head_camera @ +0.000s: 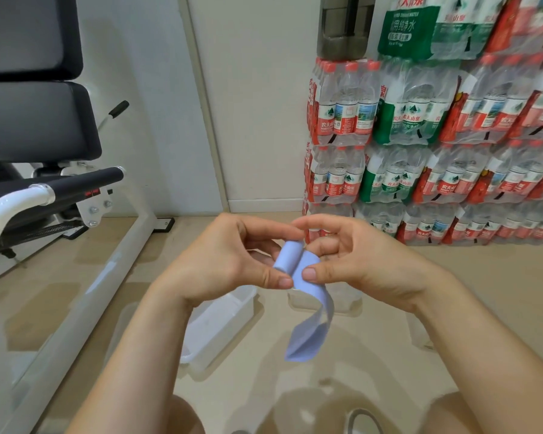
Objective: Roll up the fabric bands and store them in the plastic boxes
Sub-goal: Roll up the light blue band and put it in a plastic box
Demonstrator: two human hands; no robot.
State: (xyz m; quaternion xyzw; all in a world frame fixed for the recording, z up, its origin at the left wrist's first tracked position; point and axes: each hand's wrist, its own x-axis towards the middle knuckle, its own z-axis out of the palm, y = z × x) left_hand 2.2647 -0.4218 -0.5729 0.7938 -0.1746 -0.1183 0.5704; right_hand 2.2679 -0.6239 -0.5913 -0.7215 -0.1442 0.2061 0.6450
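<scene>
Rolling mid-air: left hand (229, 261) and right hand (355, 261) both pinch the band (298, 270), roll started, tail hanging toward 6 o'clock. Box (229, 311) on floor below, at 7 o'clock from roll, looks empty; nothing stored yet.

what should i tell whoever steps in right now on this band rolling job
Left hand: pinching the rolled end of the light blue fabric band.
Right hand: thumb and fingers on the band beside the roll, feeding it.
Band: held in the air, partly rolled; a long tail hangs loose.
Clear plastic box: on the floor under the hands; contents unclear.
Done: roll started.
Left: finish rolling, put it in the box.
</scene>
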